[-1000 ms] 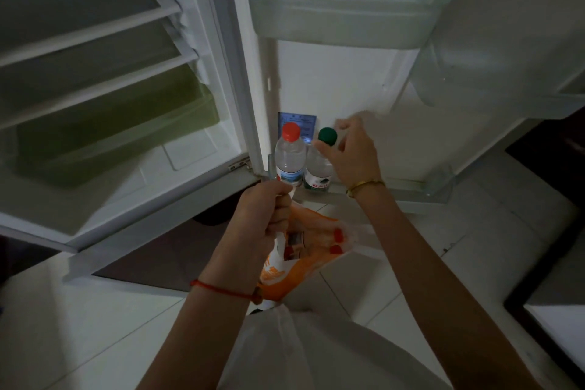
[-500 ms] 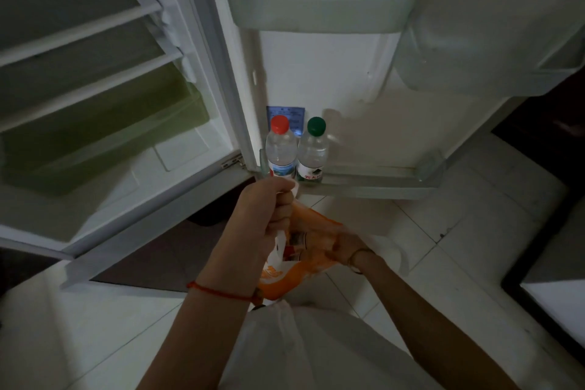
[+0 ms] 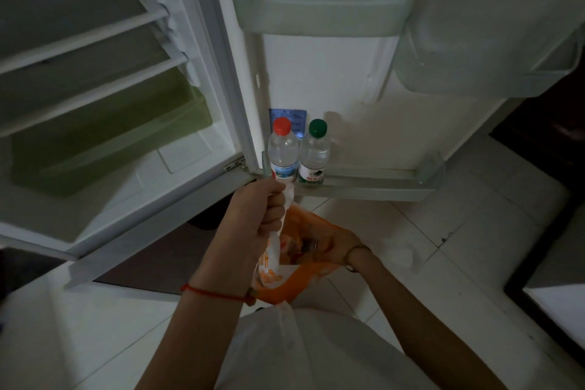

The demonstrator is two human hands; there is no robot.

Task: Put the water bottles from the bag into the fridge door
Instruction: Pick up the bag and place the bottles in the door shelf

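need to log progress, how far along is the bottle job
Done: the red-capped bottle and green-capped bottle stand upright side by side in the bottom door shelf. In hand: the left hand grips the orange bag by its top while the right hand reaches inside. Left: whatever is in the bag; its contents are unclear.

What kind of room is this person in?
Probably a home kitchen. An open fridge shows bare shelves, two water bottles stand in its door shelf, and the floor is pale tile. The left hand holds an orange shopping bag.
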